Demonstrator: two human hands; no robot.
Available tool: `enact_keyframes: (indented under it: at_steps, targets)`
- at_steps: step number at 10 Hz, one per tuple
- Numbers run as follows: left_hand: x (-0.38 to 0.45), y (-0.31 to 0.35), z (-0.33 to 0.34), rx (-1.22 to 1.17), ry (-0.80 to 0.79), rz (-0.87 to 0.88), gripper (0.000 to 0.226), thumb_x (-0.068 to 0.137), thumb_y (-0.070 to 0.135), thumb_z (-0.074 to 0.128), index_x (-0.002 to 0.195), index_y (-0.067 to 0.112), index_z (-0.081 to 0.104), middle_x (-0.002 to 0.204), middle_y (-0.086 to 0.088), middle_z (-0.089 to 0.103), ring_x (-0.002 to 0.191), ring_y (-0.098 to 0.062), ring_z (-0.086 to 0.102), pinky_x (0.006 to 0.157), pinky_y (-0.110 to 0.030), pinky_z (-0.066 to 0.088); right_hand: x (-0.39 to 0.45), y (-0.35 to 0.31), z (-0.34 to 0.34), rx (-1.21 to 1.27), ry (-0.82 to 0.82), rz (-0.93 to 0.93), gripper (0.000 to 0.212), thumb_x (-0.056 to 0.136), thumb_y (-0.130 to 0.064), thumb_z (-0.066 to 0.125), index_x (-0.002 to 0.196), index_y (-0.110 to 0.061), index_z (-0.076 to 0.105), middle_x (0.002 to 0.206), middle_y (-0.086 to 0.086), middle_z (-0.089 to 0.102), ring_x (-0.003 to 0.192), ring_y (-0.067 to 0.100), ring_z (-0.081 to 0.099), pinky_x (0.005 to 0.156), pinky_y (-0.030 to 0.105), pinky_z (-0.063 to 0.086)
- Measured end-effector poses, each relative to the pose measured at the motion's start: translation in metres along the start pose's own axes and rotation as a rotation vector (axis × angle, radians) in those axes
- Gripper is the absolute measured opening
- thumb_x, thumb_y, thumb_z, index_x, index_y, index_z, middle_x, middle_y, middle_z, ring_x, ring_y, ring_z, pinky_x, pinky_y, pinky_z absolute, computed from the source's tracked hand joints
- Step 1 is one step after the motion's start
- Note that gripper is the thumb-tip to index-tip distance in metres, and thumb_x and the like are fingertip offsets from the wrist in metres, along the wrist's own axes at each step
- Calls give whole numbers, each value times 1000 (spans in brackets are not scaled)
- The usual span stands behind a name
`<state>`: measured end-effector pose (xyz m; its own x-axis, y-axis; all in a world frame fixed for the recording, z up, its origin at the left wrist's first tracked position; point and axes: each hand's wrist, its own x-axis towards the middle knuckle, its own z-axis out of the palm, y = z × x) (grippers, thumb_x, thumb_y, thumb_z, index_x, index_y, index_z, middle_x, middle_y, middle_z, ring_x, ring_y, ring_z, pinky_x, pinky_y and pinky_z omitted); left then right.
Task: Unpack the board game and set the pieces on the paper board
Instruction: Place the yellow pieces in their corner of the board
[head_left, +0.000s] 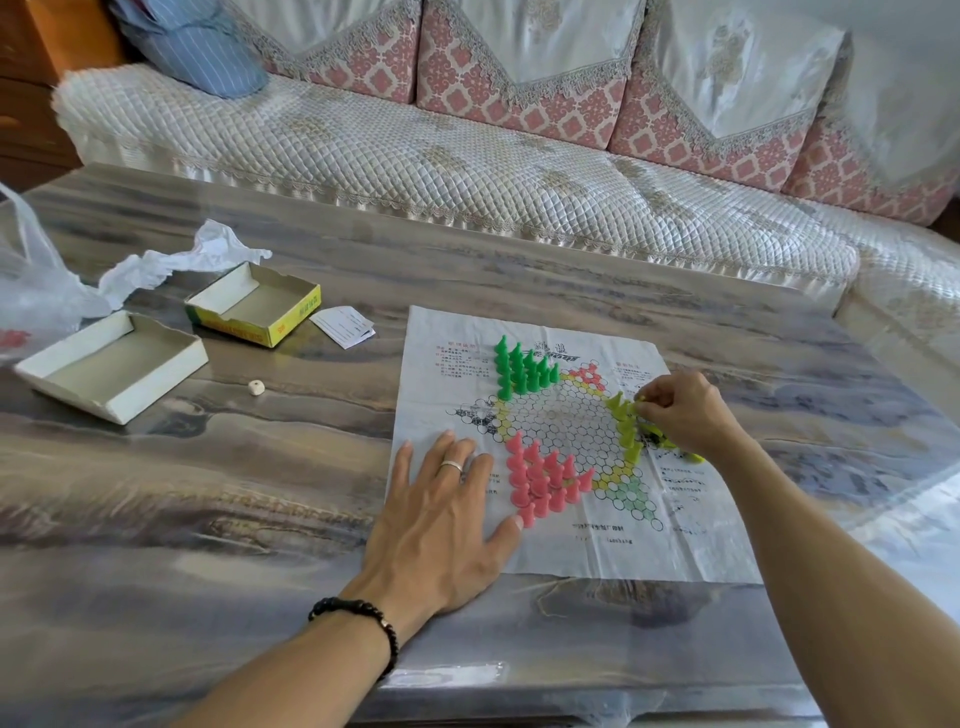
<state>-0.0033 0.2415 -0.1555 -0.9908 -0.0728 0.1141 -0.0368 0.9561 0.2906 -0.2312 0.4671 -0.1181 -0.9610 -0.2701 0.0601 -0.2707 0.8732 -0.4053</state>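
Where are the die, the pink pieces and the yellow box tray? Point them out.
die (256, 387), head view, middle of its top face, on the table.
pink pieces (540, 480), head view, centre of the cluster on the paper board.
yellow box tray (291, 320), head view, its printed yellow side wall.

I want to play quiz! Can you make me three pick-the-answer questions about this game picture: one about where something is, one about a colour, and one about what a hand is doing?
1. Where is the small die?
A. on the paper board
B. on the table, left of the board
C. in a box

2. What colour are the pieces by the left hand?
A. pink
B. blue
C. black

3. What is the right hand doing?
A. lying flat
B. pinching a yellow-green piece
C. holding the box

Answers: B, it lies on bare table; A, the pink pieces stand at its fingertips; B, fingers curl on a yellow-green piece.
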Motion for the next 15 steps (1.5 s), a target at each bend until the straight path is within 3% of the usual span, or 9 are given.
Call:
enact_keyframes:
  at_steps: [3,5,6,8,10,12,13,14,15]
  targets:
    - [0,0,1,2,2,0,65,91,62,29,142,22,28,157,-1,20,148,-19,1,119,-50,1,3,3,4,-35,-48,19,6,81,-29,68,83,-33,72,79,-16,69,85,17,65,87,50,51]
    - [1,0,1,-1,9,1,65,91,61,29,143,21,29,156,-1,21,148,-19,2,119,-50,1,-5,1,-3,43,11,40,25,85,-17,62,108,-15,72,104,2,72,99,20,65,93,45,51]
    - [1,0,1,-5,12,2,66,91,61,29,142,21,30,157,-2,22,148,-19,2,119,-50,1,-14,2,-11,76,102,61,30,84,-7,54,107,-13,72,107,4,72,102,20,64,95,39,51]
    - [1,-1,2,2,16,4,66,90,62,28,142,22,30,155,-1,24,148,-19,4,119,-50,2,-28,2,-15,-167,-30,-60,19,81,-19,67,99,-16,75,90,-1,73,79,14,62,71,26,47]
    - [0,0,1,3,8,6,67,91,61,28,144,21,28,157,-2,22,148,-19,3,119,-50,2,-32,-2,-13,-264,-70,-66,15,88,-21,60,91,-18,75,88,-3,72,82,19,64,81,41,53]
    - [0,0,1,-4,3,2,68,91,62,28,145,21,27,158,-2,20,148,-18,2,119,-49,0,-28,1,-19,51,73,3,11,86,-14,62,93,-12,70,83,-2,68,81,17,63,74,28,46]
    - [0,0,1,-1,1,3,68,91,62,28,145,21,27,158,-2,20,148,-18,2,119,-49,1,-27,-2,-19,142,112,12,7,85,-15,66,90,-14,71,84,0,68,77,16,62,75,29,49]
    - [0,0,1,-3,0,0,68,91,62,28,145,22,27,158,-2,19,148,-18,1,119,-49,0,-28,-1,-17,121,137,28,7,83,-19,69,89,-15,72,78,-2,65,70,12,58,68,28,44]
    - [0,0,1,-5,1,-1,67,91,62,28,144,22,28,158,-1,19,148,-18,1,119,-49,1,-28,-4,-12,136,114,43,5,83,-17,69,86,-15,72,77,-4,67,75,13,64,71,29,50]
